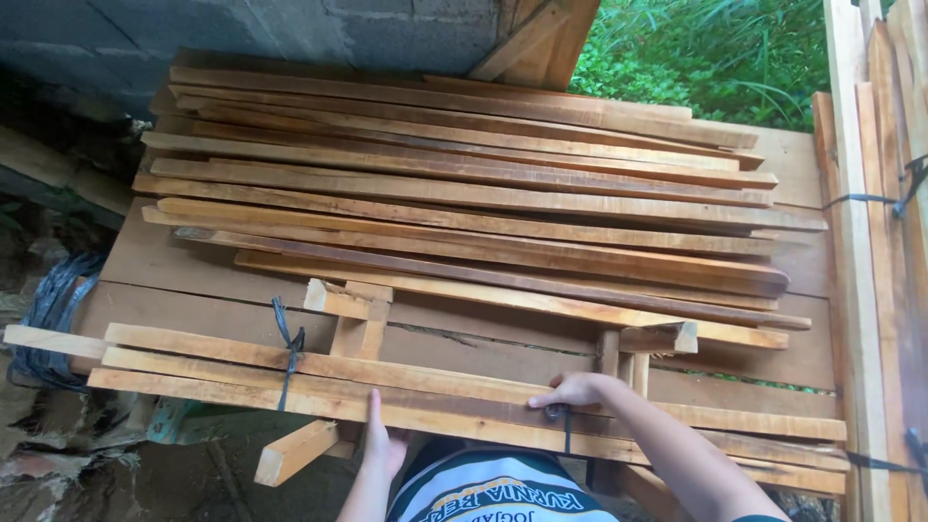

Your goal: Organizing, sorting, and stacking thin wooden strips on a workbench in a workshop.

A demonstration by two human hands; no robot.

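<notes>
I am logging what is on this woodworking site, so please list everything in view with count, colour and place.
Long thin wooden slats: a stack of many, orange-brown, across the middle.
Near bundle of pale wooden slats: about three or four, along the front edge.
Dark cord tie: one, black, wrapped round the near bundle at left.
Broad wooden boards: several, brown, under the stack.
Short wooden blocks: a few, pale, upright between the bundle and the stack.
Grey concrete block wall: one, top left.
Green plants: top right.
Tied upright wooden planks: several, pale, right edge.
Coil of dark wire: one, left edge.
Left hand: flat against the near bundle.
Right hand: fingers on the near bundle.
</notes>
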